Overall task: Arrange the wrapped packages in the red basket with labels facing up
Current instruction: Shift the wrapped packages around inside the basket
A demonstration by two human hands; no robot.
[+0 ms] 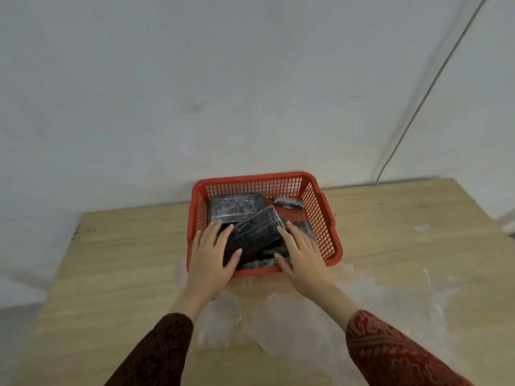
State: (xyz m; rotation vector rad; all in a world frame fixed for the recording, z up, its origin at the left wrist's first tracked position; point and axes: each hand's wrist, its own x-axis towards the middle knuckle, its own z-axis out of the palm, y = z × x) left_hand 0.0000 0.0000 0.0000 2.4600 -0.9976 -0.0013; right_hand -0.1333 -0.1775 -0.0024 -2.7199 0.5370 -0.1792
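A red plastic basket [320, 215] stands on the wooden table against the wall. Inside it lie dark packages wrapped in clear film. A large flat package [237, 204] rests at the back left, and a small one [288, 203] at the back right. A tilted package [255, 235] lies across the middle, held between both hands. My left hand [213, 254] presses its left edge, fingers spread. My right hand [302, 254] presses its right edge. More dark wrapped pieces [257, 263] show beneath it at the basket's front. No labels are discernible.
Crumpled clear plastic film [278, 316] lies on the wooden table [125, 260] in front of the basket and spreads to the right. A thin cable [418, 107] runs down the white wall at the right.
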